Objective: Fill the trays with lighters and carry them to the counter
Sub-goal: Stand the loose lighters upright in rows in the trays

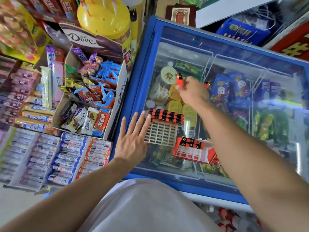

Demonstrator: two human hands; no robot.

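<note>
Pinching one orange lighter (179,81) between thumb and fingertips, your right hand (192,92) hides its lower end; the lighter stands upright, black head pointing away from you. A second lighter (207,85) just right of that hand is mostly covered. Your left hand (133,136) lies spread flat, fingertips touching the white grid tray (161,134) on the freezer lid (234,77). Lighters (166,116) fill the tray's far rows, beyond your fingertips.
</note>
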